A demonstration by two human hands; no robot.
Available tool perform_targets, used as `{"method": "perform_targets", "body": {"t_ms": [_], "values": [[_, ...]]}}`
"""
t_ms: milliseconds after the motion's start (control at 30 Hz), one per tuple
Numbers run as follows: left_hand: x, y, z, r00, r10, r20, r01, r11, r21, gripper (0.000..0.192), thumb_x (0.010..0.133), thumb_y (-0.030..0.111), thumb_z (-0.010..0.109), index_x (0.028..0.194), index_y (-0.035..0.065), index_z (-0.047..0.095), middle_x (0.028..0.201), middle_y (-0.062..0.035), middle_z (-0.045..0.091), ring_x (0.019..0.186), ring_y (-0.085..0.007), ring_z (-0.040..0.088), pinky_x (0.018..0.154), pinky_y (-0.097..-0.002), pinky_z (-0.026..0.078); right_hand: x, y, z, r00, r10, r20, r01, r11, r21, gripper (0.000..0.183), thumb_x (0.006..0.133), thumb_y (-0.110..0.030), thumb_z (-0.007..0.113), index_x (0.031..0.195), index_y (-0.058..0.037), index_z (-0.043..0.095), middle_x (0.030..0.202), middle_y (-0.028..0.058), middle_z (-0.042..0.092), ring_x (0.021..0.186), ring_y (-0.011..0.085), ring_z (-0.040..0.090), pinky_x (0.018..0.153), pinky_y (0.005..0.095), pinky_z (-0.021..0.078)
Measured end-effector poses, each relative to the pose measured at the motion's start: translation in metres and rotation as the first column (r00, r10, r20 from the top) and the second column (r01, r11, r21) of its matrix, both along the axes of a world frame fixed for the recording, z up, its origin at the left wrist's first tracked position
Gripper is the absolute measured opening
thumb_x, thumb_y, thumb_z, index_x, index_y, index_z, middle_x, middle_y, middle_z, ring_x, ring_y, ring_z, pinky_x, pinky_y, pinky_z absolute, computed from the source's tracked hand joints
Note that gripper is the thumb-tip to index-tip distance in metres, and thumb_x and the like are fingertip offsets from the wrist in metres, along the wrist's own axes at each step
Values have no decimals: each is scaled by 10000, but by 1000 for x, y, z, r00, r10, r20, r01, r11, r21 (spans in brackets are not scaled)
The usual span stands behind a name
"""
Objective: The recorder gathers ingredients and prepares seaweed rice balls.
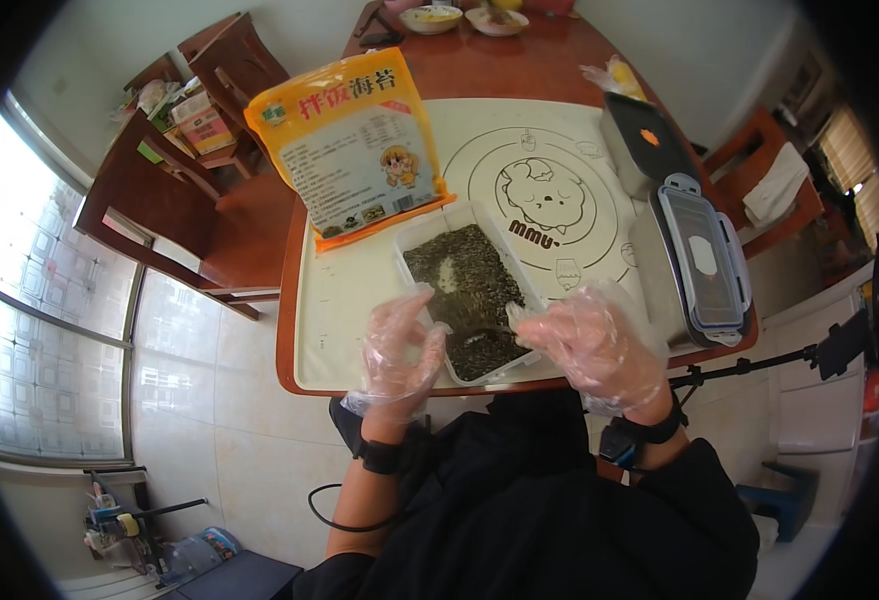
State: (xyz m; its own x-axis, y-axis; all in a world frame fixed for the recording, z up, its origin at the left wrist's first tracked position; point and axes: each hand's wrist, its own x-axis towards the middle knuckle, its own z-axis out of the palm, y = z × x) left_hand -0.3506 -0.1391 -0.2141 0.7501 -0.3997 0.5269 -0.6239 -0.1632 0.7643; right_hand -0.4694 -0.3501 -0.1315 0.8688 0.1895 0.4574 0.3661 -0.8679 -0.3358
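Note:
A clear plastic container (pixel 533 285) with dark shredded seaweed (pixel 477 277) in it stands near the table's front edge. A paler patch shows among the seaweed. My left hand (pixel 402 352), in a clear disposable glove, is at the container's left wall, its thumb and fingers apart and nothing seen between them. My right hand (pixel 593 345), gloved the same way, is over the container's right side with its fingertips drawn together; whether they pinch anything cannot be told. Behind the container, to the left, an orange and white seaweed bag (pixel 349 150) stands upright.
A pale printed mat (pixel 349 300) covers the front of the wooden table (pixel 477 67). Metal containers stand at the right, one under a clear clip lid (pixel 702 262), another with a dark lid (pixel 649 139). Two bowls are at the far end. Wooden chairs flank the table.

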Motion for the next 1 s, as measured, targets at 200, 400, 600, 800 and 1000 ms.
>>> {"method": "perform_targets", "body": {"t_ms": [200,400,600,800,1000], "values": [[0,-1,-1,999,-7,34,6,1000,8,459,761,4,722,1205,57,619,1103,-139,627,621,-139,567,645,-290,507,41,1,-8,999,-12,34,5,982,191,181,823,-4,662,988,-70,696,850,74,675,753,245,619,656,385,452],[-1,-2,-4,999,38,-18,-38,999,0,460,752,3,725,1197,57,623,1071,-118,642,617,-147,566,687,-310,504,68,0,-30,955,-189,227,218,970,-109,316,752,54,642,1045,-63,652,890,82,640,790,281,596,684,401,459],[3,0,-3,996,2,94,-6,999,46,456,748,-1,720,1191,51,622,1095,-139,642,647,-171,579,701,-322,507,21,-2,-17,935,-123,334,245,903,-353,331,805,28,648,1124,-62,646,1075,75,662,956,243,597,796,378,473],[0,1,1,999,10,45,-11,1000,19,449,752,3,721,1188,46,621,1122,-152,642,650,-173,585,667,-309,514,-23,-18,18,994,-110,12,111,991,-77,305,805,-24,710,1100,-98,688,1040,41,687,945,197,612,842,364,476],[-1,-1,2,1000,-2,14,2,1000,-4,448,758,10,726,1192,50,621,1144,-157,640,636,-170,584,660,-305,515,0,-18,-17,982,-57,182,85,985,-150,245,791,9,693,1017,-87,706,961,52,693,842,229,633,784,362,495]]}}
